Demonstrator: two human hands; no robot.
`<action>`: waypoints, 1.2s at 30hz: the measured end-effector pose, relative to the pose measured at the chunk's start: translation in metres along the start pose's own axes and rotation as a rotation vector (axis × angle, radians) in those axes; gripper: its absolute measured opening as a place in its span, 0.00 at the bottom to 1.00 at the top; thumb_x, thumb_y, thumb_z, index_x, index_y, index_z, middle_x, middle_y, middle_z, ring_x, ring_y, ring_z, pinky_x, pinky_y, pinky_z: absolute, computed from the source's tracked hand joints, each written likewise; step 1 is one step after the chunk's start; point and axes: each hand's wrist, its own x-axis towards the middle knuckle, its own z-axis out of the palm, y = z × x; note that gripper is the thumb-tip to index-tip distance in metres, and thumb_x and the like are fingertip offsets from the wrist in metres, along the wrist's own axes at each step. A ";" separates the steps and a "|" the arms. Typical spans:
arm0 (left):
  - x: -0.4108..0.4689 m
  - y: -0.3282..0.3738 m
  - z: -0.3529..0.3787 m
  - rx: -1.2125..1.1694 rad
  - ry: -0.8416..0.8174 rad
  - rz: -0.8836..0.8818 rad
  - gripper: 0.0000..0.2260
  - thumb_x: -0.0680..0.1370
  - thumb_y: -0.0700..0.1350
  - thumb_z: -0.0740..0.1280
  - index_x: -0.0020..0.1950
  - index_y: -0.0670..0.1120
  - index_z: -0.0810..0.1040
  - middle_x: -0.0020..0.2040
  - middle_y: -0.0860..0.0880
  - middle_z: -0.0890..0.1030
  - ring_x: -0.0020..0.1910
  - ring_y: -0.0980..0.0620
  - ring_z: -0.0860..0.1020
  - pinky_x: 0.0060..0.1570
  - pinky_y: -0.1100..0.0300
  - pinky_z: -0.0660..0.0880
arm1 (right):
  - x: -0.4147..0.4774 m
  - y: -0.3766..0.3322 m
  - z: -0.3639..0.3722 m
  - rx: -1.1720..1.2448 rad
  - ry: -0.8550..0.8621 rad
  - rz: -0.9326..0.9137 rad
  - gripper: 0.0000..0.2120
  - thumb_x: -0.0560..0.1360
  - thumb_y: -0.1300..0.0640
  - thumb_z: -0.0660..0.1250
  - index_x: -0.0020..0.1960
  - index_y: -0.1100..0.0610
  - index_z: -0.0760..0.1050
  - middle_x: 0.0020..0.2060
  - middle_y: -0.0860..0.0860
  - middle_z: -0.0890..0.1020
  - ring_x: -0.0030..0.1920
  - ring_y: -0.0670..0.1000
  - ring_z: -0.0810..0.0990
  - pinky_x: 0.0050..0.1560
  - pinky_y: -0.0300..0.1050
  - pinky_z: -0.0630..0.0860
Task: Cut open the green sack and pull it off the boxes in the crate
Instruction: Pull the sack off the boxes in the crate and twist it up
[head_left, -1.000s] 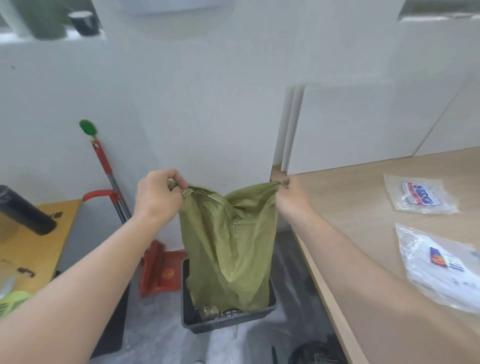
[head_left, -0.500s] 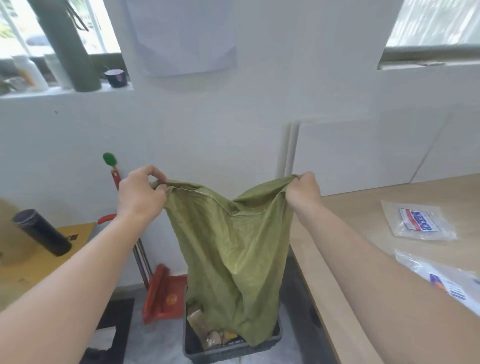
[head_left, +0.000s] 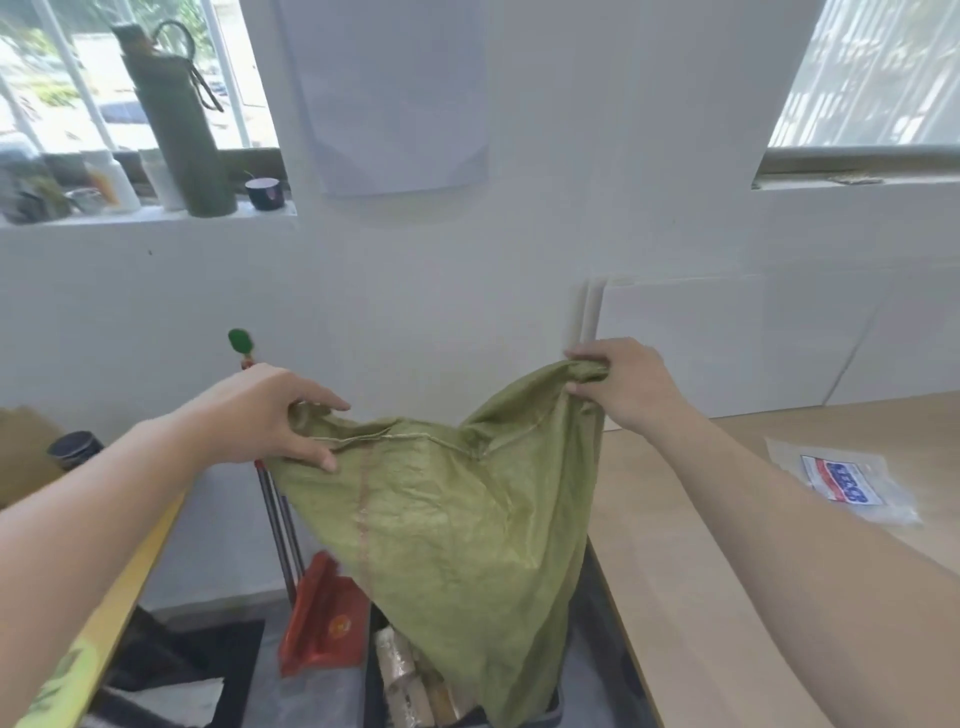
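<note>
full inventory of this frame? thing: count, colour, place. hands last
sack: 1, green, held up over the crate, lower end still in it
crate: 1, dark, on the floor at bottom centre
boxes: count unclear, brown, in the crate
dustpan: 1, red, left of the crate
handle: 1, green tip, against the wall
table: 1, light wood, right
packets: 1 in view, clear with a red and blue label, on the table
bottle: 1, olive, on the left sill
cup: 1, dark, on the sill by the bottle
left hand: 1, grips the sack's top left corner
right hand: 1, grips the sack's top right corner
</note>
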 end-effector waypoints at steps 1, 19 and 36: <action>-0.001 -0.004 -0.004 0.065 0.002 -0.007 0.27 0.63 0.69 0.79 0.60 0.68 0.79 0.50 0.61 0.81 0.50 0.54 0.78 0.50 0.58 0.74 | 0.001 0.000 -0.006 -0.043 0.041 -0.015 0.06 0.73 0.52 0.78 0.44 0.53 0.84 0.40 0.50 0.83 0.44 0.54 0.80 0.44 0.44 0.73; -0.015 0.030 -0.037 -0.716 0.254 -0.454 0.14 0.83 0.49 0.68 0.49 0.39 0.85 0.48 0.39 0.86 0.48 0.39 0.84 0.49 0.50 0.79 | -0.016 -0.036 -0.042 0.268 0.115 0.388 0.14 0.76 0.52 0.59 0.37 0.60 0.73 0.37 0.57 0.81 0.35 0.59 0.82 0.35 0.47 0.79; -0.068 0.145 -0.040 -1.233 0.057 -0.159 0.17 0.84 0.58 0.64 0.55 0.47 0.86 0.49 0.45 0.89 0.44 0.46 0.87 0.52 0.49 0.84 | -0.119 -0.162 -0.027 0.683 -0.567 -0.134 0.07 0.79 0.52 0.65 0.49 0.55 0.79 0.46 0.52 0.85 0.53 0.58 0.85 0.65 0.61 0.78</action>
